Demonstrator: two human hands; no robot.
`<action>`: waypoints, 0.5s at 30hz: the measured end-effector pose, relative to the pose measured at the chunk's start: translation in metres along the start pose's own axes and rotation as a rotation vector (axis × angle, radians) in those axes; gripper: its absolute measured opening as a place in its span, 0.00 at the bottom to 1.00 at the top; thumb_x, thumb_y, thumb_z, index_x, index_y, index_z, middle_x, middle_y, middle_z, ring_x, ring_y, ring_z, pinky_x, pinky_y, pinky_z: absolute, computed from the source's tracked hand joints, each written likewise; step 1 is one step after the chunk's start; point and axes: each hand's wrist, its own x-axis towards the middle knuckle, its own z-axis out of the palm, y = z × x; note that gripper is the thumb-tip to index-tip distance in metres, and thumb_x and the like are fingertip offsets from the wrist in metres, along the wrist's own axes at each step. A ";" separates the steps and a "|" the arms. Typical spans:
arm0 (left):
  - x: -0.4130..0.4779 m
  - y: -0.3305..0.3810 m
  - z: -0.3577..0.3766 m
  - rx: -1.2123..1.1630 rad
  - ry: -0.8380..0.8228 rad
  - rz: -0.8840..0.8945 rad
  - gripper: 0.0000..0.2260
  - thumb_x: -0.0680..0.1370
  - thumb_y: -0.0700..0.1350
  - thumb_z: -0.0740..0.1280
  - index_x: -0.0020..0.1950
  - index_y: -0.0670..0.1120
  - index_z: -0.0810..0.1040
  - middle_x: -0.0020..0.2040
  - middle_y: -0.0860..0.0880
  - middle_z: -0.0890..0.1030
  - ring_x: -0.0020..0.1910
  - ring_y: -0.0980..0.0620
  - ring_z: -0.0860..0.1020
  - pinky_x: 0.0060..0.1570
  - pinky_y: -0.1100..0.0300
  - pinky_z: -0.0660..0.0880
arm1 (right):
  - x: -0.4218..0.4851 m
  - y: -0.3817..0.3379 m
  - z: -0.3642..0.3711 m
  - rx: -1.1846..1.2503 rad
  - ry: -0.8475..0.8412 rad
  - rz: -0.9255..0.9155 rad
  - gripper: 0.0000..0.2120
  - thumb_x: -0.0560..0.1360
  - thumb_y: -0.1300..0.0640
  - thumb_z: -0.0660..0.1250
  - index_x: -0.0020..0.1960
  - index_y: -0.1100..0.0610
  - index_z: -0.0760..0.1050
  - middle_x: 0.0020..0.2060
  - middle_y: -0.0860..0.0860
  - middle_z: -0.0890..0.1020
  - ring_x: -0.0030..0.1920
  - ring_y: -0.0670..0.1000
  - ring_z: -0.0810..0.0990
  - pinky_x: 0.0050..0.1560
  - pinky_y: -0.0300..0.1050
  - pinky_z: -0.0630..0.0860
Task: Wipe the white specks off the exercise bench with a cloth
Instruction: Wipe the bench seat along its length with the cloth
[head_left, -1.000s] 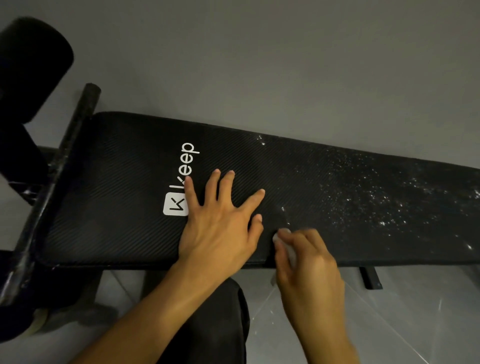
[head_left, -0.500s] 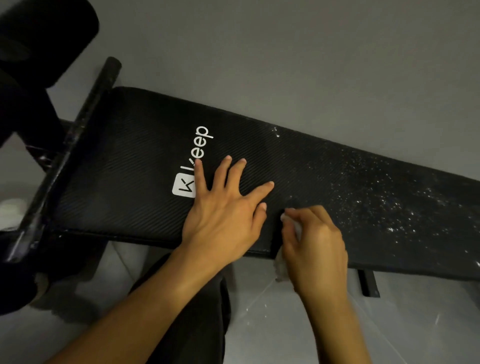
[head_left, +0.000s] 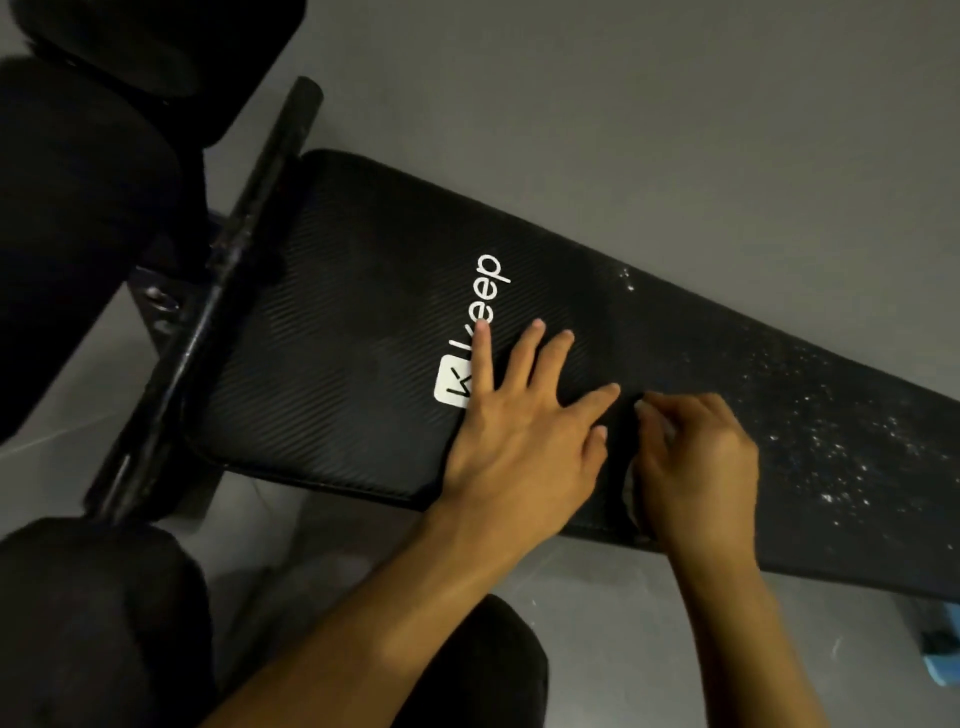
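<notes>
A: How far along is the wiping?

B: Under halfway, by the look of it. The bench (head_left: 363, 312) looks clean from its left end to about the middle, around the white logo (head_left: 457, 387). The white specks (head_left: 831, 431) lie thick over the right part, from the near edge to the far edge, and a small cluster sits at the far edge just past the logo.

A: And the hands?

B: The left hand (head_left: 524, 441) lies flat on the pad with its fingers spread, partly covering the logo and holding nothing. It seems to be bracing. The right hand (head_left: 696, 467) is just beside it, near the near edge, with its fingers curled round the cloth (head_left: 630, 493).

A: Is the cloth easy to see?

B: Hardly. Only a pale bit shows under the thumb, and the rest is hidden in the grip. It sits at the boundary of the speckled area, so most of the wiping is probably ahead, toward the right end.
</notes>
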 end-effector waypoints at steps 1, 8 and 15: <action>0.000 0.000 0.000 -0.002 0.007 0.002 0.22 0.82 0.59 0.54 0.77 0.62 0.68 0.81 0.42 0.61 0.82 0.40 0.53 0.75 0.30 0.44 | 0.001 -0.003 0.001 -0.015 0.009 0.002 0.11 0.81 0.55 0.66 0.59 0.59 0.82 0.52 0.51 0.80 0.44 0.46 0.76 0.45 0.41 0.73; 0.001 0.003 -0.001 0.008 0.001 -0.019 0.22 0.82 0.58 0.56 0.75 0.60 0.71 0.80 0.41 0.63 0.81 0.39 0.55 0.75 0.30 0.47 | -0.020 -0.013 0.001 0.092 -0.029 -0.115 0.07 0.79 0.58 0.69 0.56 0.57 0.84 0.48 0.48 0.80 0.44 0.43 0.79 0.45 0.36 0.77; -0.001 0.002 -0.004 0.051 -0.042 -0.012 0.26 0.79 0.57 0.51 0.77 0.55 0.69 0.80 0.41 0.64 0.81 0.39 0.57 0.76 0.30 0.47 | -0.005 -0.021 0.011 0.129 0.012 -0.120 0.08 0.81 0.56 0.67 0.58 0.55 0.82 0.51 0.48 0.80 0.44 0.48 0.81 0.43 0.51 0.80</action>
